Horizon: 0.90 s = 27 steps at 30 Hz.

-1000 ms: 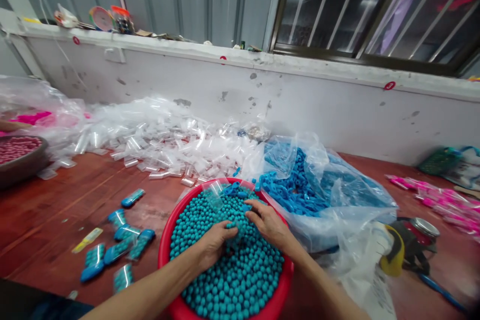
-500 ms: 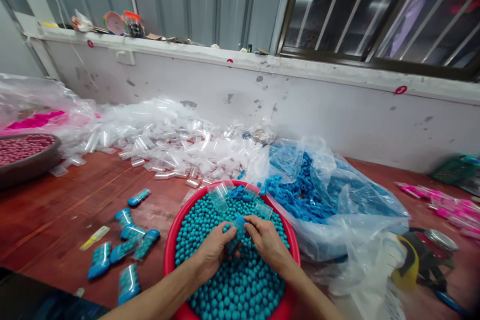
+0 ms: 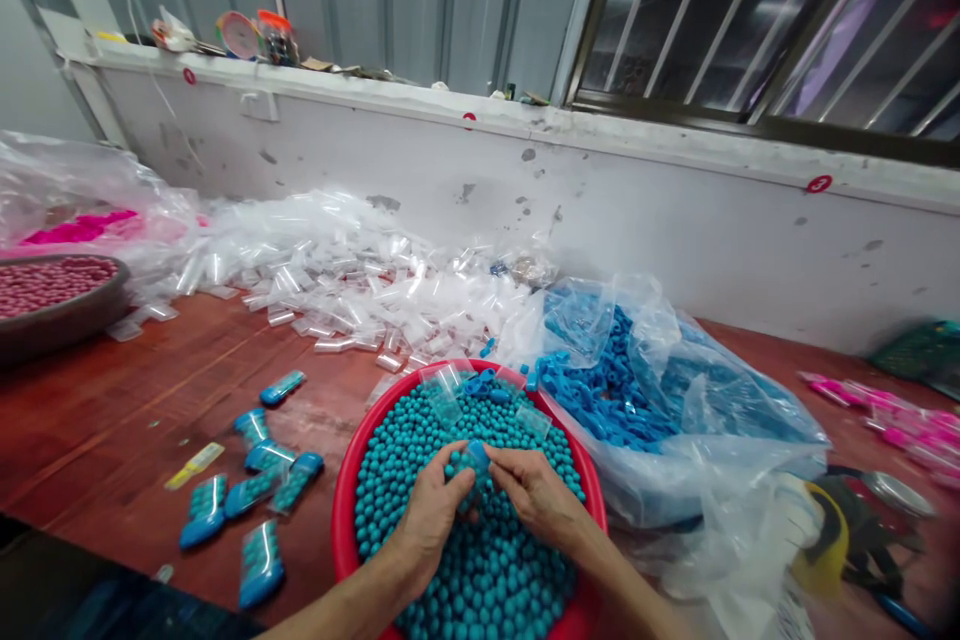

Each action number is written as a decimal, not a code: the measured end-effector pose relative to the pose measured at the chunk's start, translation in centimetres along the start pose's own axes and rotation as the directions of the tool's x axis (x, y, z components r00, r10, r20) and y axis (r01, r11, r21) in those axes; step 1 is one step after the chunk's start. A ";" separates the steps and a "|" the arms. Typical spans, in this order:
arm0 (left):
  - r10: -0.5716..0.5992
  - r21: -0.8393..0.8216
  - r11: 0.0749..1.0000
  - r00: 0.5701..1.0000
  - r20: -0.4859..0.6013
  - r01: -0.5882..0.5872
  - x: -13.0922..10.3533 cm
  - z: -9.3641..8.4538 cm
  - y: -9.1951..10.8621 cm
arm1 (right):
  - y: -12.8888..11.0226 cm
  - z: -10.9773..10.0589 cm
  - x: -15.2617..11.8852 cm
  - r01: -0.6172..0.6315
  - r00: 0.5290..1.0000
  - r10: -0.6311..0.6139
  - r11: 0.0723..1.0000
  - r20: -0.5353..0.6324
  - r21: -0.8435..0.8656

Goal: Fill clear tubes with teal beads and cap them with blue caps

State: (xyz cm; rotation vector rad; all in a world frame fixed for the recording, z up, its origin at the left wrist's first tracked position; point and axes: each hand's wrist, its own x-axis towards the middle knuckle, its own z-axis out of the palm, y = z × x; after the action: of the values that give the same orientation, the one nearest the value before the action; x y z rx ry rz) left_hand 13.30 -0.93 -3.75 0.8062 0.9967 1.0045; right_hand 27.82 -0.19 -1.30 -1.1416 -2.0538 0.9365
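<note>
Over a red basin (image 3: 346, 480) full of teal beads (image 3: 480, 585), my two hands meet. My left hand (image 3: 431, 510) is closed round a small clear plastic tube (image 3: 459, 466) with teal beads in it. Pinched in the fingers of my right hand (image 3: 536, 495) is a blue cap (image 3: 478, 453), at the tube's upper end; whether it is fully seated I cannot tell. Loose clear tubes (image 3: 448, 407) and several blue caps (image 3: 487, 385) lie on the beads at the basin's far side. Filled, blue-capped tubes (image 3: 261, 560) lie on the table to the left.
A heap of clear tubes (image 3: 360, 270) spreads along the wall. Right of the basin sits a plastic bag (image 3: 739, 420) of blue caps (image 3: 615, 385). Pink packets (image 3: 892, 420) lie far right, a bowl of pink beads (image 3: 97, 305) far left. A yellow strip (image 3: 193, 466) lies on the table (image 3: 157, 390).
The view has shifted slightly, so the scene sits a little further right. Both hands stay together over the basin; the left fingers have turned slightly, showing more of the tube and cap.
</note>
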 end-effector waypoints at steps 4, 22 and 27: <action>-0.005 -0.028 1.000 0.996 0.094 0.008 0.1 -0.1 0.4 | 0.8 -0.2 -0.2 -0.060 0.998 0.064 0.985 -0.017 0.160; -0.007 0.221 0.975 0.992 0.126 -0.021 -0.2 0.0 0.5 | 0.3 -1.5 -1.1 0.003 0.996 -0.005 1.000 0.089 0.024; -0.071 0.261 0.965 0.972 0.225 0.010 -0.5 -0.2 1.8 | 1.1 -1.8 -0.6 -0.178 0.979 0.197 0.946 -0.048 0.270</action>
State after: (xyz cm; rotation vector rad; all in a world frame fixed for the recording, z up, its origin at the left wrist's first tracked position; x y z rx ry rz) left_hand 12.52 -0.73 -2.03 1.0885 0.9468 0.7318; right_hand 29.94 0.18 -1.24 -1.2200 -1.7209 1.2018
